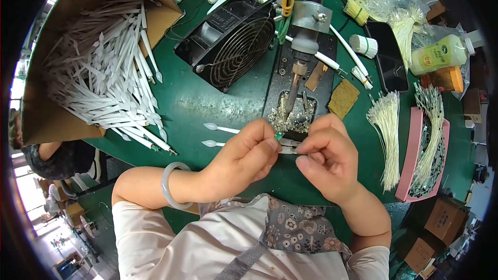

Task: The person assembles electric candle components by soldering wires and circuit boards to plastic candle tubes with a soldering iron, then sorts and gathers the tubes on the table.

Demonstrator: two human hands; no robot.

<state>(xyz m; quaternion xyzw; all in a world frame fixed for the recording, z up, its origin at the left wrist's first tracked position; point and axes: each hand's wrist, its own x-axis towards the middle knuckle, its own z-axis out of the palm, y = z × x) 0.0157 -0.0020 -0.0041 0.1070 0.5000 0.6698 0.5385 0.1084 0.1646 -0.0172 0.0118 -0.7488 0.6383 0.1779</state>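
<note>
My left hand (244, 158), with a pale bangle on its wrist, pinches a small green part (279, 135) between thumb and forefinger. Facing it, my right hand (332, 158) has its fingers curled together at a thin piece too small to make out clearly. Just above both hands, the tip of an upright soldering iron (293, 91) points down at a tray of silvery solder bits (284, 119). Two white sticks with leaf-shaped tips (212, 143) lie beside and partly behind my left hand.
A cardboard box (161, 13) of white sticks stands at the left, near a black fan (233, 46). Right of the iron are a sponge (343, 98), a phone (390, 57), a wire bundle (385, 140) and a pink box (410, 168). Someone sits at far left.
</note>
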